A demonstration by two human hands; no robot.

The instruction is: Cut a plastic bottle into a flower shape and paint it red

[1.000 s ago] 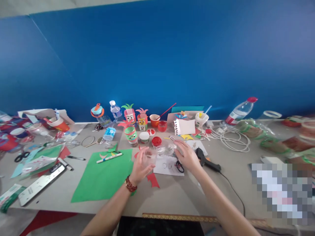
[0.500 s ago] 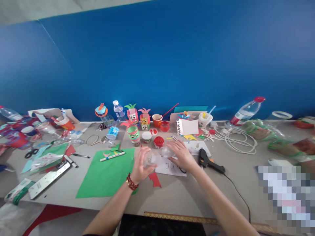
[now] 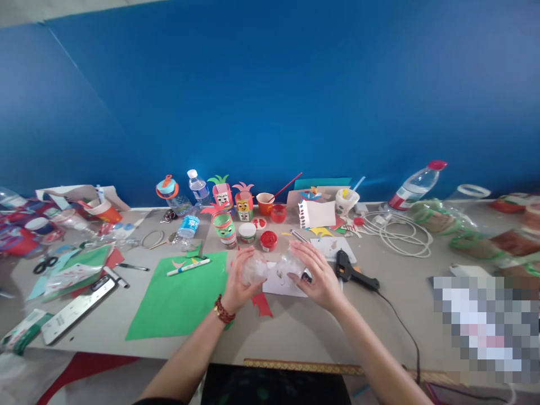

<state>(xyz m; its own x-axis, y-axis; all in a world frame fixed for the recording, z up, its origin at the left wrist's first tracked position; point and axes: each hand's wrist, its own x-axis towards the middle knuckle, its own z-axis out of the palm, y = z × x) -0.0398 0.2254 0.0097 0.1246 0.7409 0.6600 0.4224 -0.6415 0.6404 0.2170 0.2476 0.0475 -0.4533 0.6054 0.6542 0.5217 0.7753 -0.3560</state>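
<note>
My left hand [image 3: 237,286] curls its fingers around a clear plastic piece [image 3: 255,271] that looks like a cut-off bottle part. A second, similar clear plastic piece [image 3: 288,263] is in the grip of my right hand [image 3: 321,278]. A small gap separates the two pieces, which are above a white sheet with drawn marks [image 3: 282,286]. Just below lies a scrap of red paper [image 3: 263,304]. Beyond my hands stand an open jar of red paint [image 3: 268,241] and a white-lidded jar [image 3: 247,231].
Green paper [image 3: 177,304] with a marker [image 3: 188,267] lies left. A black glue gun [image 3: 356,273] and its cord are right. Behind stand decorated cups [image 3: 224,228], a red cup with a brush [image 3: 265,205] and bottles [image 3: 417,187]. A phone [image 3: 80,309] lies far left.
My right hand has come slightly rightward and closer to me with its plastic piece. The left hand stays almost in place, and the whole view has shifted a little.
</note>
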